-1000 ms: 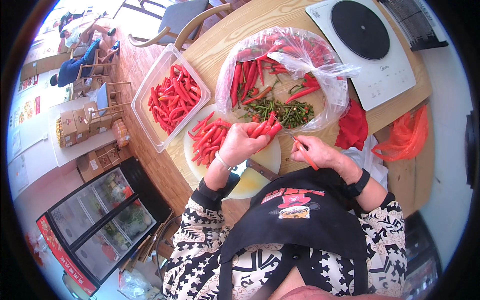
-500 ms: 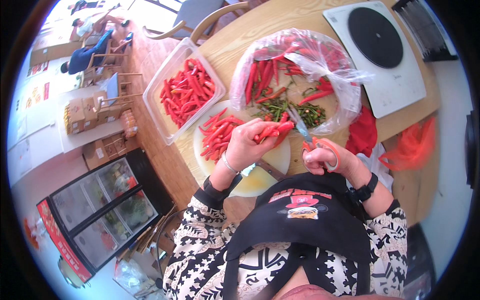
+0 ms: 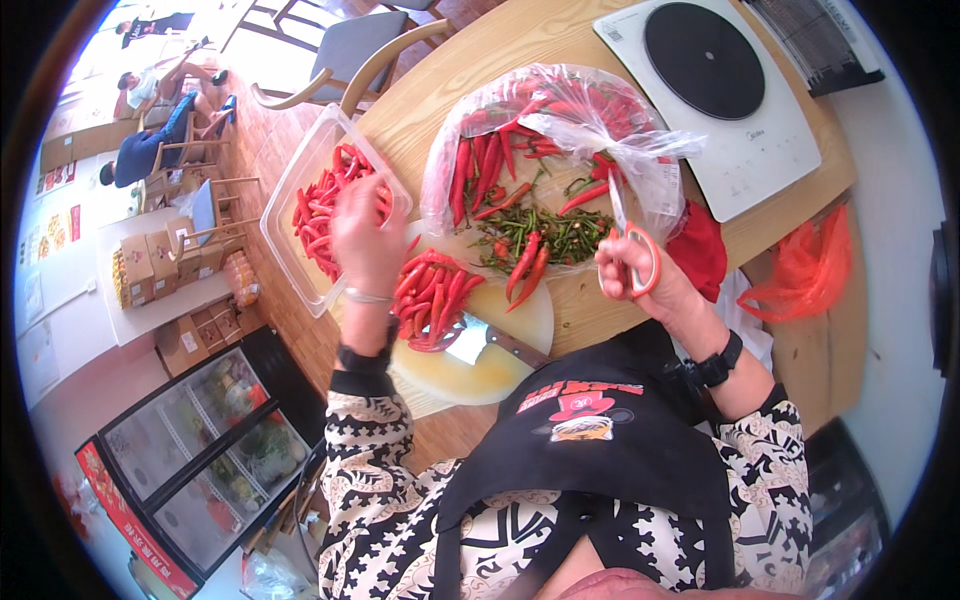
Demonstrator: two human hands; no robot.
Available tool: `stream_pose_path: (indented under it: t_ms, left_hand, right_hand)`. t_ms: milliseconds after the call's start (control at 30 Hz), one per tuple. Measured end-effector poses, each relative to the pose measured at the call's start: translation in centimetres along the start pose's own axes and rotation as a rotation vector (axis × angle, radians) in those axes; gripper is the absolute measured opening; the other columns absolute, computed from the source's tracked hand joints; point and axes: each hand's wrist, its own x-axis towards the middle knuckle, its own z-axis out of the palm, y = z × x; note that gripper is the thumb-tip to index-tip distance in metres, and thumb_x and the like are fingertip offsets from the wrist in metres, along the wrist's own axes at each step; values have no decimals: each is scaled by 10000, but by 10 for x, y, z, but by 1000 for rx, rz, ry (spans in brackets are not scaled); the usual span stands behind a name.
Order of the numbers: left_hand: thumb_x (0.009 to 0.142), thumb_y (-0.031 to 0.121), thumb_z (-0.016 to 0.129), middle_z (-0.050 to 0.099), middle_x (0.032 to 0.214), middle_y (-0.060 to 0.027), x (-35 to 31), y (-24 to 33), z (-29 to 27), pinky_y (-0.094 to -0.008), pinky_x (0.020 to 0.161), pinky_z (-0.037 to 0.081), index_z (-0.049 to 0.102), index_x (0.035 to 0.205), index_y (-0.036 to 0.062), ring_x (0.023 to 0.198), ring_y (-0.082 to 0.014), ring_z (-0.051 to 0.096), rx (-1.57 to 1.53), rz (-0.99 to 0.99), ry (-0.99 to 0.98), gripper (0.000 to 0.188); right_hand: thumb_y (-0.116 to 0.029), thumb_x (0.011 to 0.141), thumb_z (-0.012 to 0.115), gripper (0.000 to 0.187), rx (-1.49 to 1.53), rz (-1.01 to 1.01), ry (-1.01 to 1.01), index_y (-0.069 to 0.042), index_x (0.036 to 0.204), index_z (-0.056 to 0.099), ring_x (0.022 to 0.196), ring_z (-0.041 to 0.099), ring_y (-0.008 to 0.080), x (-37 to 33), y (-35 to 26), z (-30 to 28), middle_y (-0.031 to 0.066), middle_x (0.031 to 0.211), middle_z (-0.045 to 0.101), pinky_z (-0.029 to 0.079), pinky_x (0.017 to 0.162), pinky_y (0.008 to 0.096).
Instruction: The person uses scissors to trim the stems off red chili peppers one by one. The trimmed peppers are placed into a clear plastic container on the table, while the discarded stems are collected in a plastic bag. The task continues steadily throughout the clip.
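Note:
My left hand [image 3: 368,235], smeared by motion, is over the near right side of a clear plastic box [image 3: 283,262]. Trimmed red chillies [image 3: 318,215] fill part of the box; whether the hand holds any is hidden. In my right hand [image 3: 655,275] are scissors [image 3: 618,208] with orange handles, blades pointing away from me. Between the hands, a heap of trimmed chillies [image 3: 432,290] lies on a round white cutting board [image 3: 535,325], beside a knife [image 3: 510,346]. Two chillies [image 3: 527,268] lie across the board's far edge, against a pile of green stems [image 3: 560,233].
Behind the stems, an open clear plastic bag [image 3: 437,180] holds many whole red chillies. A white induction cooker [image 3: 770,160] stands at the far right of the wooden table [image 3: 500,45]. Red plastic bags [image 3: 800,265] are at the right edge. A display fridge [image 3: 200,450] stands at left.
My left hand has moved left from beside the scissors, where it held a bunch of chillies, to over the box. The right hand with the scissors has shifted slightly. The view has shifted a little.

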Motion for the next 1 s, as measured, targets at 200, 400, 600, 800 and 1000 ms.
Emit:
stream_pose_path:
  t_ms: [200,400,600,800,1000]
  left_hand:
    - [854,249,675,690,975,-129,-22,136,109,-439,754,557,700,1044,103,858,-331,682,-254,88,-476,241]
    - [868,497,647,706,886,-248,16,183,172,-493,785,533,723,999,8,882,-406,693,-286,-473,-603,511]
    - [910,305,682,647,640,-87,8,132,212,-297,425,449,686,854,-46,494,-143,601,-747,-782,-534,356]
    - [924,325,712,620,705,-5,-1,106,93,-228,523,431,668,933,25,583,-78,553,-989,-731,-730,304]
    - [1019,215,555,641,741,-21,-30,94,66,-232,589,488,628,1018,6,622,-95,604,-1190,-609,-821,221]
  right_hand:
    - [-263,920,680,241,2,-151,93,-36,921,596,610,577,122,-2,-33,1,28,730,578,454,551,251]
    - [-289,918,690,265,-54,-168,202,-38,901,607,577,557,113,-6,-28,-13,17,701,563,435,529,232]
    - [-307,912,690,282,-114,-101,191,-38,889,608,560,552,109,-10,-9,-17,22,694,566,433,522,232]
    - [-363,914,660,351,-539,41,44,-20,861,609,558,550,94,-12,9,-15,15,646,558,407,507,242]
    - [-249,870,726,254,-718,52,45,-17,923,636,668,568,79,-5,24,-5,5,755,603,480,612,268]
